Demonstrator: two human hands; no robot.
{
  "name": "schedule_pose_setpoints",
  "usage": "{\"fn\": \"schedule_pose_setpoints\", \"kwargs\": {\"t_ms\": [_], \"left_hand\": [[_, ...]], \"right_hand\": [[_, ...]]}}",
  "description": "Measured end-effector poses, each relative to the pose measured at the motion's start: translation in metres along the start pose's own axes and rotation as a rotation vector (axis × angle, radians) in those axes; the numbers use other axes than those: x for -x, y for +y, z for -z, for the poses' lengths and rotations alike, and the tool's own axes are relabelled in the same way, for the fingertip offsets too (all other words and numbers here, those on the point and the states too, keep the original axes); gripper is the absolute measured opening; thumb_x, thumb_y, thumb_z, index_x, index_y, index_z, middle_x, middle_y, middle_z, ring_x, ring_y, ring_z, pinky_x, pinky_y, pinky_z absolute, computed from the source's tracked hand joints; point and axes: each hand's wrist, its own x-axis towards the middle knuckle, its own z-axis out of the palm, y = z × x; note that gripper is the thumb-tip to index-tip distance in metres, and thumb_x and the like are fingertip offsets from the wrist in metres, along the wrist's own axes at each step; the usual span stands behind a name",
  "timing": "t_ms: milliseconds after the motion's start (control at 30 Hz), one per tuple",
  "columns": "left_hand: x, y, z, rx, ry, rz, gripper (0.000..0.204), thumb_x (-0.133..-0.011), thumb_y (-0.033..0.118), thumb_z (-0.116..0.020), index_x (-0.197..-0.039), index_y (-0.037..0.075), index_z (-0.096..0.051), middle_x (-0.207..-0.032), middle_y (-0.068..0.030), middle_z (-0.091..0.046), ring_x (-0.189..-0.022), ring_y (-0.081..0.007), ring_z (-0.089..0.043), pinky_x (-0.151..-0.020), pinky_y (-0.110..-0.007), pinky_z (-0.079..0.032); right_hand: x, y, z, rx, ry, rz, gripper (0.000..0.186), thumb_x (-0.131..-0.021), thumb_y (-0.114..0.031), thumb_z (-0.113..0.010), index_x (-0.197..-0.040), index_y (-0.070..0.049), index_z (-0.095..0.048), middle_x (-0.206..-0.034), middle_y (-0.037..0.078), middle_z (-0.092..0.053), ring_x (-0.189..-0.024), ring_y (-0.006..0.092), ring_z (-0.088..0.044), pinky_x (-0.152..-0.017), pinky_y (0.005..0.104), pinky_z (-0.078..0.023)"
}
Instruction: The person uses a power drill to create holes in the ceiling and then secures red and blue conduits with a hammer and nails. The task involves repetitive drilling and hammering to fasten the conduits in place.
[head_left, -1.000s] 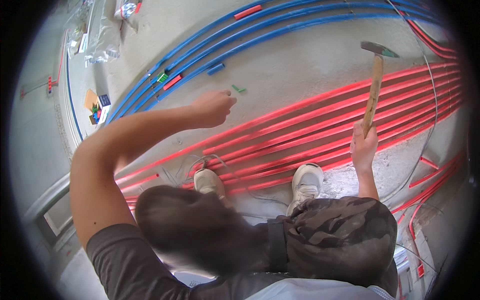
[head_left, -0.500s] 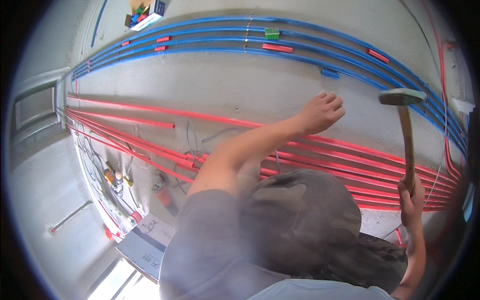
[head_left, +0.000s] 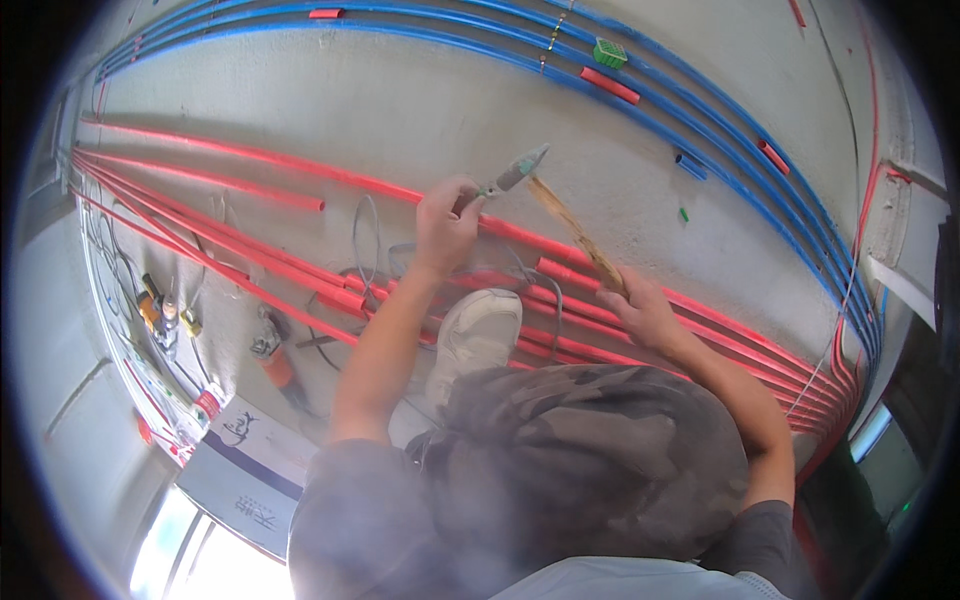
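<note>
My right hand (head_left: 645,312) is closed round the lower end of a hammer's wooden handle (head_left: 575,230). The hammer head (head_left: 520,168) hangs over the floor beside the uppermost red pipe, right by the fingertips of my left hand (head_left: 447,225). Those fingers are pinched together, with a small greenish bit showing at their tips; its kind is too small to make out. The long red pipe (head_left: 350,177) passes under my left hand. Below it, more red pipes (head_left: 560,320) run side by side, partly hidden by my shoe (head_left: 475,335) and knee.
Blue pipes (head_left: 440,45) curve along the far side, with a green box (head_left: 610,52) and a short red pipe piece (head_left: 610,85) on them. A loose grey cable (head_left: 362,240) lies among the red pipes. At left are an orange power tool (head_left: 275,360) and a cardboard box (head_left: 245,470).
My right hand has swung the hammer inward from the right, bringing its head beside my left hand. My left hand has moved left and nearer. The view has shifted, and my shoe now shows.
</note>
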Motion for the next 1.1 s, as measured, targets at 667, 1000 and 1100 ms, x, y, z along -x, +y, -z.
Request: {"fn": "schedule_pose_setpoints", "kwargs": {"t_ms": [667, 1000, 1100], "left_hand": [[-0.008, 0.003, -0.016, -0.273, -0.104, -0.1, 0.059, -0.087, -0.004, -0.067, -0.144, -0.001, -0.053, -0.1, -0.0223, -0.068, -0.094, -0.0432, -0.067, -0.082, -0.053, -0.053], [-0.006, 0.007, -0.005, -0.316, -0.057, -0.131, 0.065, -0.088, -0.001, -0.072, -0.148, 0.002, -0.047, -0.119, -0.0252, -0.067, -0.106, -0.047, -0.067, -0.091, -0.053, -0.054], [0.004, 0.013, 0.007, -0.239, 0.009, -0.094, 0.061, -0.086, -0.003, -0.07, -0.144, 0.0, -0.052, -0.12, -0.0232, -0.066, -0.108, -0.0439, -0.065, -0.095, -0.049, -0.053]], "right_hand": [[-0.008, 0.007, -0.002, 0.184, 0.085, 0.115, 0.025, -0.105, -0.025, -0.064, -0.12, -0.005, -0.06, -0.09, 0.028, -0.071, -0.084, 0.0528, -0.067, -0.073, 0.0622, -0.049], [-0.016, -0.019, 0.003, 0.319, 0.054, 0.137, 0.026, -0.106, -0.025, -0.062, -0.118, -0.002, -0.059, -0.088, 0.029, -0.071, -0.081, 0.053, -0.067, -0.071, 0.0627, -0.05], [-0.002, -0.038, 0.015, 0.214, 0.157, 0.331, 0.024, -0.106, -0.024, -0.062, -0.117, -0.002, -0.059, -0.09, 0.029, -0.071, -0.081, 0.053, -0.067, -0.07, 0.0618, -0.05]]}}
